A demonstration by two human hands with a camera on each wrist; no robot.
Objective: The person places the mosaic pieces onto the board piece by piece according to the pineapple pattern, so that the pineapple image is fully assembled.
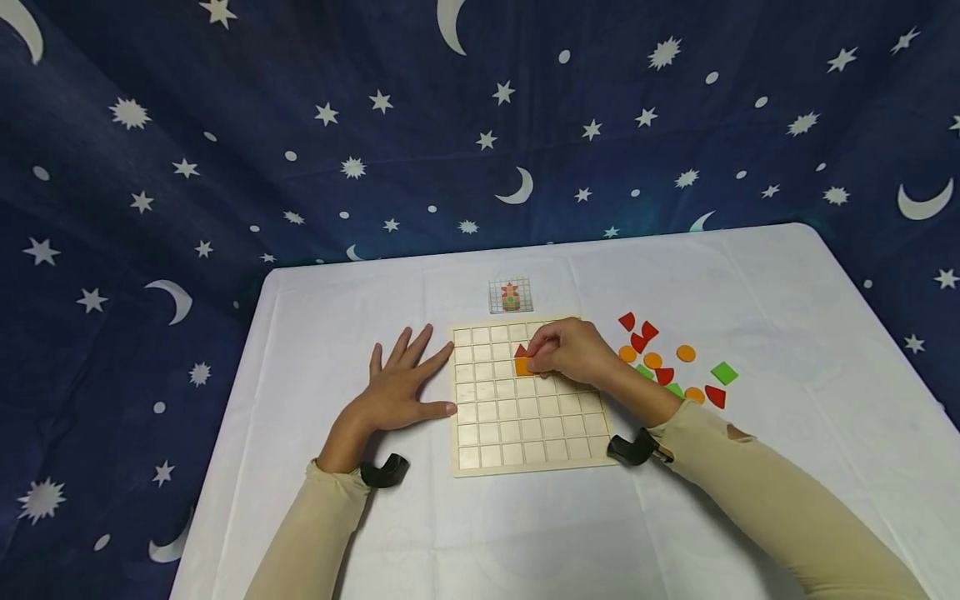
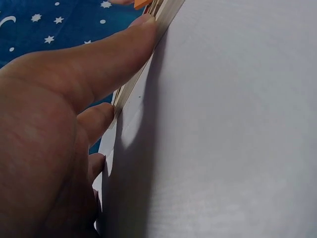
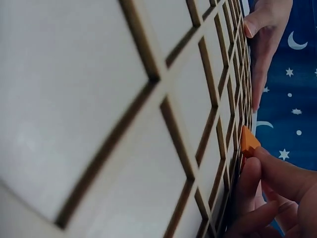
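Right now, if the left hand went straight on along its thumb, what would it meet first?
Likely the board; the left hand lies beside its left edge, thumb seemingly touching, though depth is unclear.

Wide worktop [image 1: 525, 533] w/ rounded far corners, covered in a white cloth [image 1: 810, 333] w/ faint fold creases. Approx. mid-worktop: a pale wooden board [image 1: 510, 432], lying flat, its top a grid of sq. cells. Just beyond its far edge, a small card [image 1: 510, 295] w/ a printed grid & a tiny red, orange & green figure. To the R of the board, loose flat pcs in a scatter: 5 red wedges [image 1: 716, 396], 4 orange discs [image 1: 686, 353] & 3 green squares [image 1: 724, 372]. Most lie v. close together; 1 green sq. is farthest R, in full view, other 2 partly hidden.
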